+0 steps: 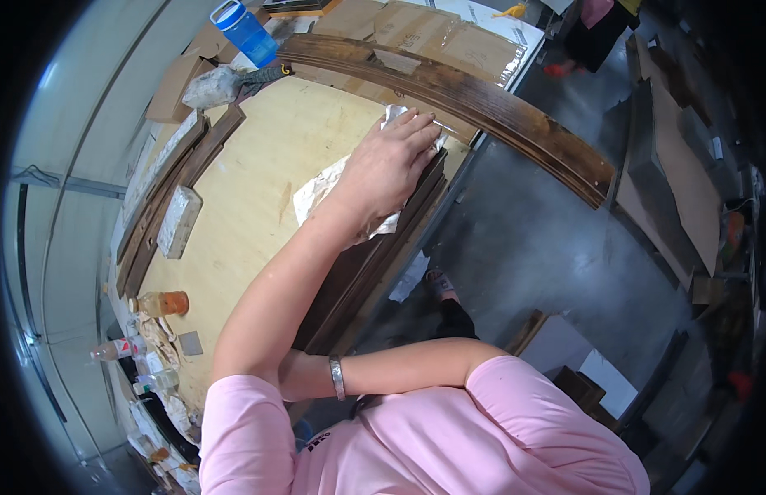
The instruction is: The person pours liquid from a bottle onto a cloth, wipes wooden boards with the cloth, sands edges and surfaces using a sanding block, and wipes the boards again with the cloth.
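Note:
My left hand (387, 161) presses a crumpled white sheet of cloth or paper (321, 191) against a long dark brown wooden moulding (362, 268). Its fingers bend over the sheet near the moulding's far end. The moulding lies along the right edge of a pale plywood tabletop (271, 165). Crossing under my left arm, my right hand (304, 375) shows only its back near the wrist, below a silver bracelet (337, 378). My left forearm hides its fingers, and what they touch cannot be seen.
A curved brown wooden piece (482, 95) spans from the table's far end out over the floor. More brown strips (181, 186), a wrapped white block (180, 221), a jar of amber liquid (164, 303) and a blue bottle (249, 37) stand around the table. Another person (597, 37) is beyond.

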Demonstrator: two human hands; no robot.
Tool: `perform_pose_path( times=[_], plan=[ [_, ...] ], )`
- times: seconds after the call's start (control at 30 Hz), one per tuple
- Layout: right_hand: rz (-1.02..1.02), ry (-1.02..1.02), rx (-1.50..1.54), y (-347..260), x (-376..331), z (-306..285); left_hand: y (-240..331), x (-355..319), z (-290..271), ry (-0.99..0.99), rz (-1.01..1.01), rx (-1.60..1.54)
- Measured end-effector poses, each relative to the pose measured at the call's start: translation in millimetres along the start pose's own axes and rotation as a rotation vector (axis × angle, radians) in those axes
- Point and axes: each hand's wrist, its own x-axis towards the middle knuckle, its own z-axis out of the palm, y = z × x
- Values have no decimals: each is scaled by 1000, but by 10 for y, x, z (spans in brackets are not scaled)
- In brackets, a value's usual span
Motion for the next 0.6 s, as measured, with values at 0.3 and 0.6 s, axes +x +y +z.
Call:
perform_pose_path(
  times=[0.3, 0.6],
  plan=[
    [505, -374, 503, -191, 180, -517, 192, -249, -90, 79, 30, -22],
    [64, -619, -90, 61, 174, -219, -157, -1441, -365, 144, -213, -199]
  ],
)
